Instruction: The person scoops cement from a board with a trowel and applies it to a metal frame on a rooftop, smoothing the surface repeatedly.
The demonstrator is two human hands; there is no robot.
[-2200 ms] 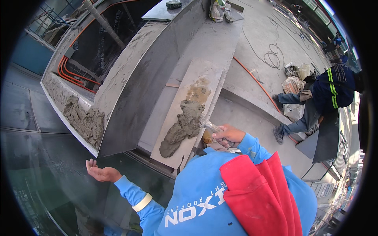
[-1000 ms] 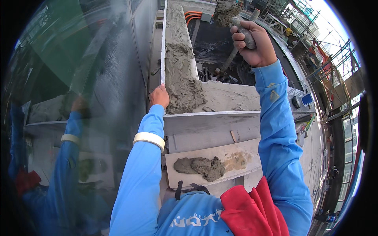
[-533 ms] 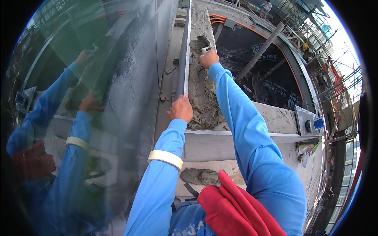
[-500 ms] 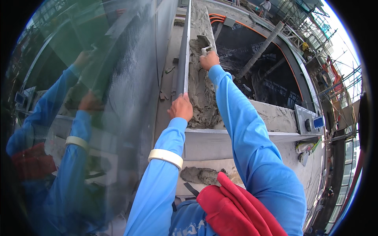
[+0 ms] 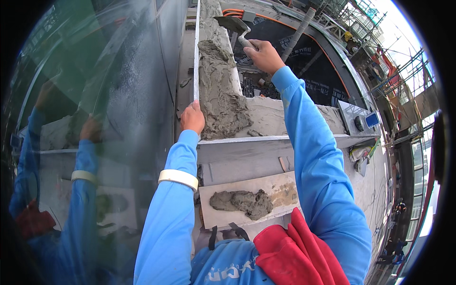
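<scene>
Worn on the head, fisheye, looking steeply down and forward along both blue sleeves, close over the mortar board (image 5: 247, 202) at chest level, onto the mortared ledge (image 5: 221, 95) at arm's reach, with reflective glass (image 5: 109, 109) at left and scaffolding (image 5: 399, 80) curving away at right.

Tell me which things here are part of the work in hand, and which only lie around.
In use:
left hand on thin metal straightedge
right hand holding steel trowel
grey wet mortar
flat board with mortar heap

Lying about:
red cloth
orange conduits
</scene>
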